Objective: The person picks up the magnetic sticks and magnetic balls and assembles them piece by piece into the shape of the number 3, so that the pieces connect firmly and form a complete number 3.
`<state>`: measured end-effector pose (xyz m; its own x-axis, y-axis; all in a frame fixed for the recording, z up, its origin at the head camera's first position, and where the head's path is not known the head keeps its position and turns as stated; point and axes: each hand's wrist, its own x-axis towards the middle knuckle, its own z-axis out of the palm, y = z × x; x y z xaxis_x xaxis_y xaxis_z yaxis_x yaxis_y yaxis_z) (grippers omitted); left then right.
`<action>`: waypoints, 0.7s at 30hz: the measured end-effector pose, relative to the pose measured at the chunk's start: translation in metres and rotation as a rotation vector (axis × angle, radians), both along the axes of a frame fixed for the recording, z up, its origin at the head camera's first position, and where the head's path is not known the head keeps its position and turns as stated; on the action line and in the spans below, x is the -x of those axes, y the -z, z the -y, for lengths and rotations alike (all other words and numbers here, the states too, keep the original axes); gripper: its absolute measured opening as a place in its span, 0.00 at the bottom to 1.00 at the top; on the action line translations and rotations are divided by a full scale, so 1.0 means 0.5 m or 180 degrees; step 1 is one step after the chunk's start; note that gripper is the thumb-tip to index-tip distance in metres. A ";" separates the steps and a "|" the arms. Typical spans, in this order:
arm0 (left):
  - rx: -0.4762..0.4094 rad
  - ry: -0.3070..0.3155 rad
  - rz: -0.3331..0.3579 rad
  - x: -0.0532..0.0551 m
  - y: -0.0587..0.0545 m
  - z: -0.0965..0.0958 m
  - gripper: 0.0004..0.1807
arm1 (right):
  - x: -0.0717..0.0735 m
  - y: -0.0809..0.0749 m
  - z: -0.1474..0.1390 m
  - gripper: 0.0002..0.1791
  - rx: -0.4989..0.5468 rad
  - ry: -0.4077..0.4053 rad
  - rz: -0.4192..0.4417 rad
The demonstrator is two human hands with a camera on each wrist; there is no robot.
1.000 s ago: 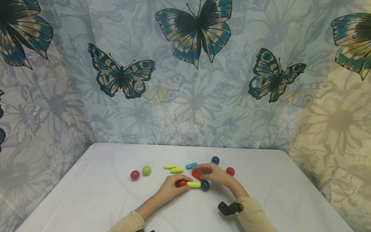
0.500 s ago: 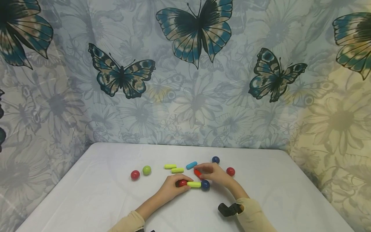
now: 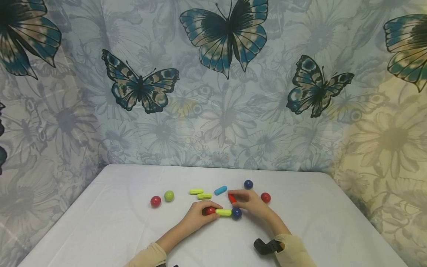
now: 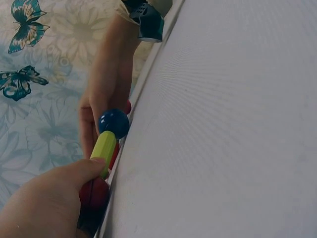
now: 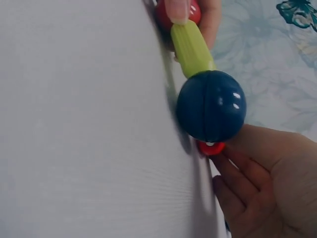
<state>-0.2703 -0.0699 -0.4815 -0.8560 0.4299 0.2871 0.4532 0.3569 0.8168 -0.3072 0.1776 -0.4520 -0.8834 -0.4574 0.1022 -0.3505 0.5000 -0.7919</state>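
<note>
My left hand (image 3: 199, 214) grips a red ball (image 3: 210, 211) at the left end of a joined piece. From that ball a yellow-green rod (image 3: 223, 212) runs right to a dark blue ball (image 3: 236, 213). In the left wrist view, the thumb presses where the rod (image 4: 104, 147) meets the ball. Just behind the blue ball, my right hand (image 3: 251, 202) pinches a red rod (image 3: 232, 199) between thumb and fingers. Seen from the right wrist, the blue ball (image 5: 211, 106) covers most of the red rod, leaving its end (image 5: 211, 148) showing.
Behind the hands lie two yellow-green rods (image 3: 204, 195) and a light blue rod (image 3: 220, 190). A red ball (image 3: 155, 201) and a green ball (image 3: 169, 195) sit at left. Another blue ball (image 3: 248, 184) and red ball (image 3: 265, 197) are at right on the white table (image 3: 100, 222).
My right hand has moved slightly right and toward me with the red rod, which has turned steeper and come away from the light blue rod. The left hand has stayed put.
</note>
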 end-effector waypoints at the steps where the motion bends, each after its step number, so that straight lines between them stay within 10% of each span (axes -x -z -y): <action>1: -0.0001 -0.0002 -0.0003 0.000 0.000 0.000 0.13 | -0.001 0.003 0.001 0.25 0.0011 0.0081 -0.0020; 21: -0.0005 0.0011 0.0027 0.000 0.001 0.001 0.13 | -0.036 0.023 0.001 0.26 0.0480 0.0694 -0.0105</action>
<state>-0.2703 -0.0704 -0.4822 -0.8569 0.4324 0.2806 0.4475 0.3540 0.8212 -0.2894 0.1772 -0.4634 -0.9544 -0.2340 0.1852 -0.2744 0.4439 -0.8531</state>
